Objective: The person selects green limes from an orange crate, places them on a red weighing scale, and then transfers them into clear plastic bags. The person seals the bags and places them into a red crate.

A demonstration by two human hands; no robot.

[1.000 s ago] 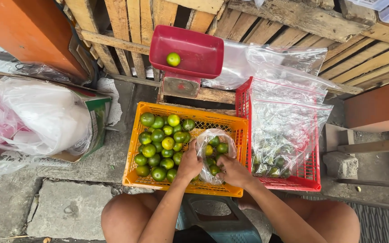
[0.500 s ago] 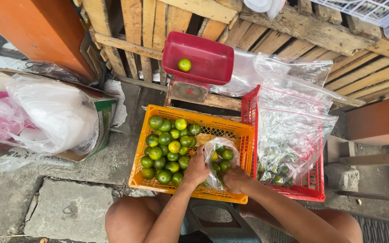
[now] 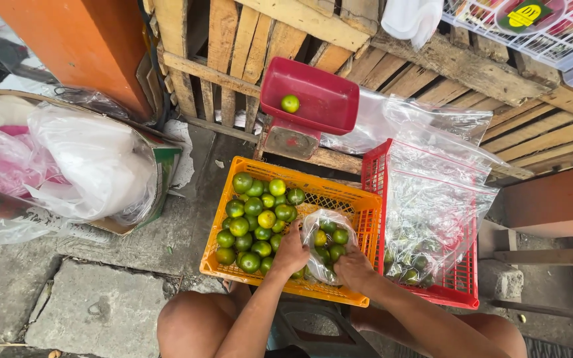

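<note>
Left hand: the left hand (image 3: 291,252) is curled, fingers closed on the left side of a clear bag (image 3: 326,244); the fingertips are hidden behind the plastic and the limes.
Right hand: the right hand (image 3: 355,268) grips the bag's lower right side, closed around the plastic; the thumb cannot be made out.
Bag: it sits inside the orange crate (image 3: 329,192), at its right half, partly filled with green limes; its mouth is crumpled and hard to read.
Loose limes: a heap of limes (image 3: 256,219) fills the crate's left half, touching the left hand.
Hidden: the crate's near rim is partly covered by both wrists; the person's legs are cut off by the lower edge.
Red crate: the red crate (image 3: 462,292) stands just beside the orange one on the right, draped with clear bags that blur the limes within.
Scale: a red scale pan (image 3: 319,99) behind the crates holds one lime (image 3: 290,103); the dial below is too small to read.
Open room: bare concrete (image 3: 101,305) lies left of the orange crate; a box of plastic bags (image 3: 67,166) bounds it further left, wooden pallets (image 3: 233,46) at the back.
</note>
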